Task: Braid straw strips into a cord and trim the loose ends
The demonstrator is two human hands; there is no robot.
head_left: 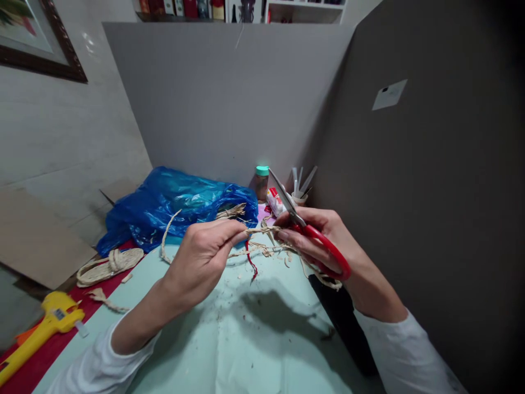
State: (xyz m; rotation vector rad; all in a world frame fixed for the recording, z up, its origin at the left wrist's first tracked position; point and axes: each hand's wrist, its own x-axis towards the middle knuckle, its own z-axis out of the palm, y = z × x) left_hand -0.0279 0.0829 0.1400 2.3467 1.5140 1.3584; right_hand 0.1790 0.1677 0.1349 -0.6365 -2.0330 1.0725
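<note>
My left hand (209, 254) is closed in a pinch on one end of a braided straw cord (262, 230). The cord stretches across to the fingertips of my right hand (324, 235), which also grips a pair of scissors (328, 249) with red handles. The scissors' metal blades point up and away; whether they are parted is hard to see. Beneath the hands hang more straw strands (258, 251) with frayed bits. A short red string (250, 260) dangles near the left fingertips.
A blue plastic bag (176, 197) with straw at its mouth lies behind. At left are a woven straw sandal (110, 265) and a yellow glue gun (53, 323). Behind the hands stand a green-lidded jar (261, 183) and a small cup of sticks (300, 197). Grey panels enclose the back and right.
</note>
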